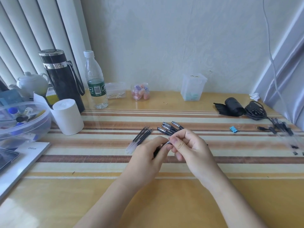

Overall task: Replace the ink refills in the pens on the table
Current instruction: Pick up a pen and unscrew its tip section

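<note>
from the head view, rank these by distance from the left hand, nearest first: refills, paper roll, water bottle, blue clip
1. Refills, just left of the left hand.
2. Paper roll, farther left.
3. Blue clip, to the right, and water bottle, back left: too close to call.

Two hands work at the table: a left hand (148, 153) and a right hand (189, 145), sharing one pen (162, 146). About four refills (141, 137) lie in a bunch. Four capped pens (169, 128) lie behind the hands. More pens (283, 129) lie at far right, too blurred to count. One flask (63, 79), one bottle (95, 79), one teapot (32, 83), one paper roll (67, 116), one blue clip (233, 129).
</note>
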